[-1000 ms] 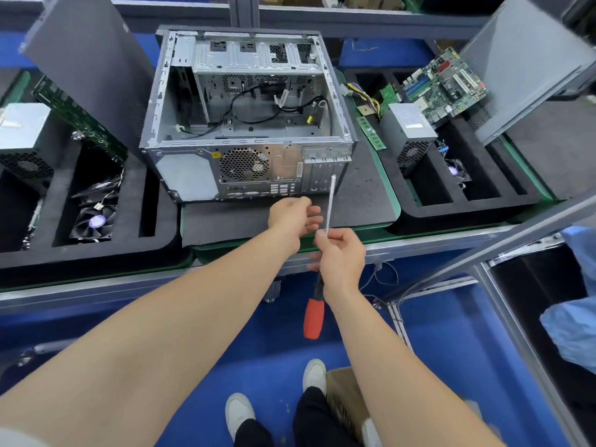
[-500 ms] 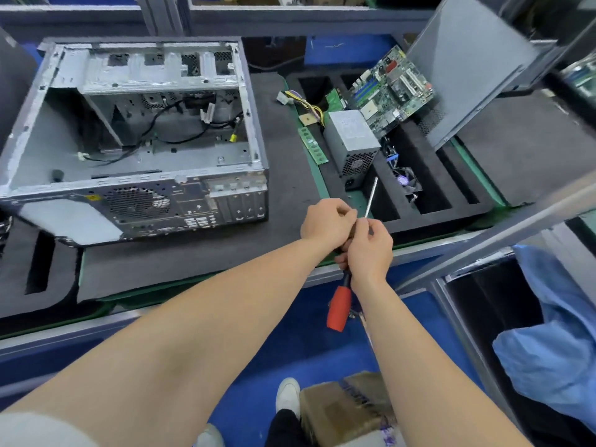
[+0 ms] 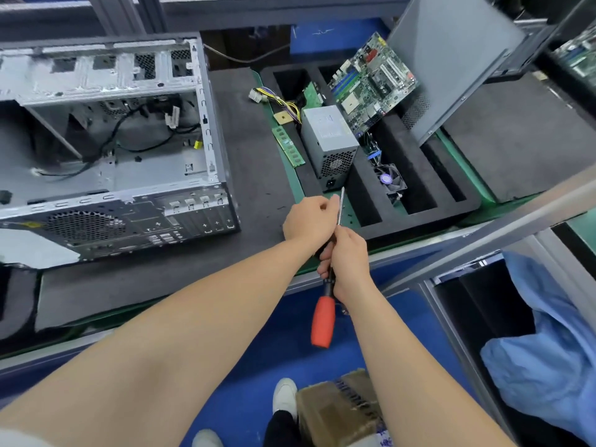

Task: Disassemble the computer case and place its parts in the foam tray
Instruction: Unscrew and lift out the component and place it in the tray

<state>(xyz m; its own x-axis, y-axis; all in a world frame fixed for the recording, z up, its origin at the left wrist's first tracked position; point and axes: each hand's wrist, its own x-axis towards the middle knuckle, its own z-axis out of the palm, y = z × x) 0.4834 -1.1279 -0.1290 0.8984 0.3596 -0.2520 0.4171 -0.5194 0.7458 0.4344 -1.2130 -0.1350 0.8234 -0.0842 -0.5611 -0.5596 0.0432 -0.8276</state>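
Computer case (image 3: 113,175) left of fingers (image 3: 325,257) round screwdriver (image 3: 322,324)

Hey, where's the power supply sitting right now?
In the head view, the power supply stands in the foam tray, right of the computer case, with the memory stick on its left and the motherboard leaning behind it.

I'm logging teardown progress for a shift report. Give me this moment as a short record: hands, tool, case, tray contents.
left hand: fingers curled on the shaft of the screwdriver, near its tip
right hand: grips the screwdriver lower down, red handle hanging below
computer case: on the dark mat, side open, cables inside
foam tray: holds power supply, leaning motherboard, fan in a slot
beside tray: memory stick on the green edge
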